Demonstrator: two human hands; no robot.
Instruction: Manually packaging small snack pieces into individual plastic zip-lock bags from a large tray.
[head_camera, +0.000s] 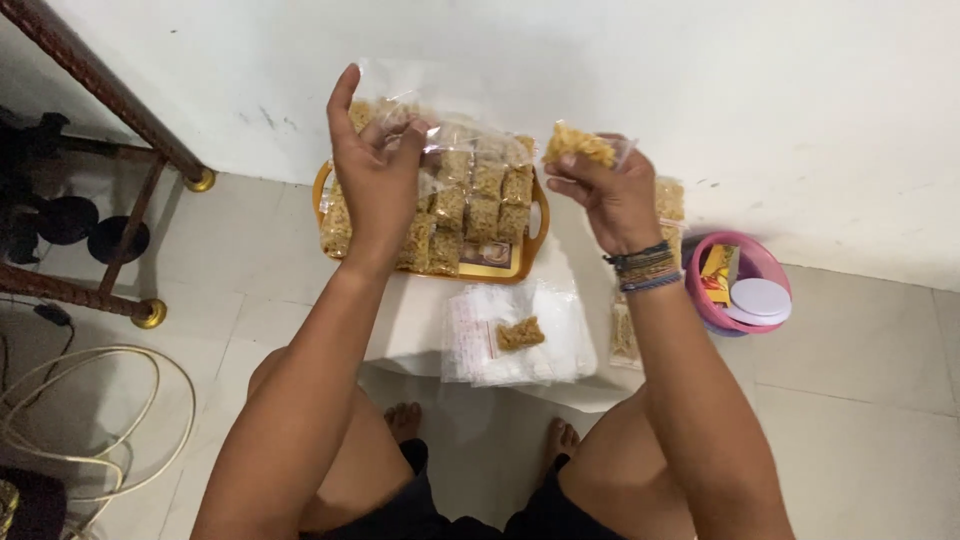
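My left hand (375, 165) is raised over an orange tray (535, 235) and pinches the top of a clear plastic bag (400, 85) with golden snack pieces inside. My right hand (610, 195), with braided bracelets on the wrist, holds a golden-brown snack piece (578, 143) up beside the tray. The tray carries rows of filled snack bags (480, 195). Below it, on a low white table (405, 320), lies a stack of flat clear bags (520, 335) with one snack piece (520, 333) resting on top.
A pink bowl (715, 300) with a white lid and a yellow packet stands on the floor at the right. More filled bags (668, 200) sit behind my right hand. A metal furniture leg (150, 135) and a looped white cable (90, 420) are at the left. My knees flank the table.
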